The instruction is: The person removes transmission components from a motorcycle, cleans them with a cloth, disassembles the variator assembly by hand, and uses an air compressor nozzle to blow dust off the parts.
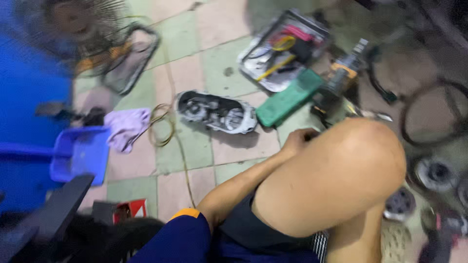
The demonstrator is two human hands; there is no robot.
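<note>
Beside the flat green plastic case (pixel 288 99), the left hand (pixel 298 141) curls loosely, gripping nothing; rigid, light-looking, best lifted by its long edges.

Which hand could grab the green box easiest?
Probably the left hand: it rests curled by the knee, just below the green box. The right hand is out of view.

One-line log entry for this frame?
left hand: loosely closed beside raised knee | right hand: out of view | floor: grey engine cover, green case, purple rag
</note>
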